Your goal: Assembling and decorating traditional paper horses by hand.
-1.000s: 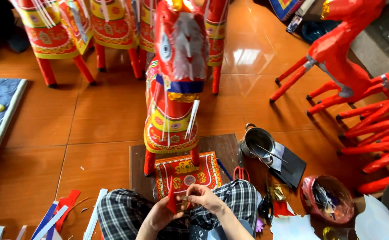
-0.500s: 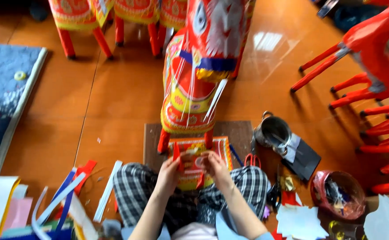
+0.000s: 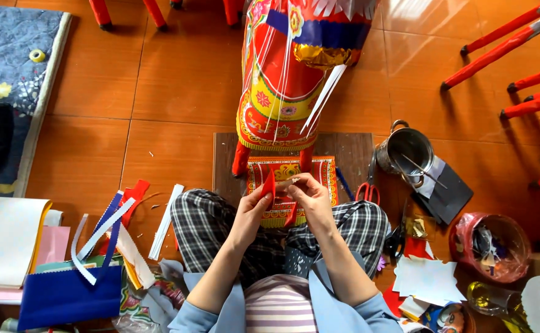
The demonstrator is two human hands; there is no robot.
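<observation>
Both hands pinch small paper pieces above the lap: left hand (image 3: 253, 206) clamps a red paper strip (image 3: 269, 185), right hand (image 3: 307, 194) grips a pale sliver. The strip looks flimsy; a hard tug could tear it, or bump the paper horse (image 3: 285, 92) just ahead.

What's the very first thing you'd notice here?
The big red paper horse with yellow and blue trim, standing on a wooden board at the top middle. Just below it, the left hand and right hand pinch a small red paper strip over a patterned sheet. Red scissors and a metal pot sit to the right.
</observation>
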